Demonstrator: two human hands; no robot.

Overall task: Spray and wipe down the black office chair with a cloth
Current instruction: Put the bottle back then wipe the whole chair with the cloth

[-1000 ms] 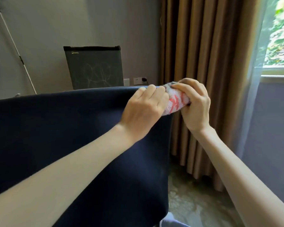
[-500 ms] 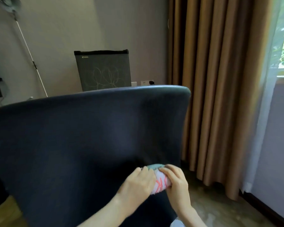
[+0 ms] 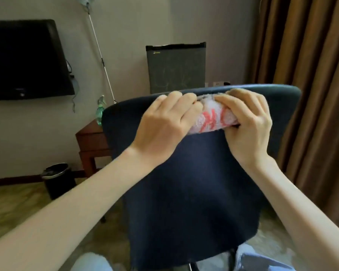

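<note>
White terry cloth (image 3: 213, 121) with red lettering is being gripped at both ends in the head view. The fingers of the left hand (image 3: 164, 124) are being curled round its left end, and those of the right hand (image 3: 249, 124) round its right end. The rolled cloth is being pressed against the back of the black office chair (image 3: 194, 182), just under the top rim. A green spray bottle (image 3: 99, 112) is being partly hidden by the chair's left edge, on a wooden side table (image 3: 92, 141). A mini fridge (image 3: 176, 69) and a brown curtain (image 3: 311, 75) are being shown beyond.
</note>
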